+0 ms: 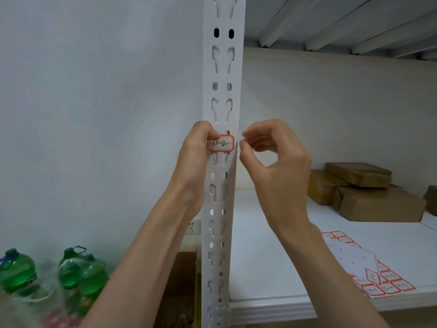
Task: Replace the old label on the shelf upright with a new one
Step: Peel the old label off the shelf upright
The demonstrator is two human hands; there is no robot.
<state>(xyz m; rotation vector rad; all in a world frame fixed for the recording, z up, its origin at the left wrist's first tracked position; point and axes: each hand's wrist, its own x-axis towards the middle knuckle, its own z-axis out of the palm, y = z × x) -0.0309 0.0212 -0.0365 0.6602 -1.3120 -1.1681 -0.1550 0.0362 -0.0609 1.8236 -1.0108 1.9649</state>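
A white slotted shelf upright (221,74) runs down the middle of the view. A red-bordered label (221,143) with handwritten marks sits on it at mid-height. My left hand (196,152) is beside the upright, and its thumb presses the label's left edge. My right hand (274,157) hovers just right of the upright with thumb and forefinger curled close together, apart from the label; nothing shows between them. A sheet of red-bordered labels (369,268) lies on the white shelf board (272,256) at lower right, partly peeled.
Brown paper-wrapped parcels (364,192) are stacked at the back right of the shelf board. Green plastic bottles (71,273) stand on the floor at lower left. A cardboard box (182,275) sits behind the upright, and the upper shelf's ribs (343,27) are overhead.
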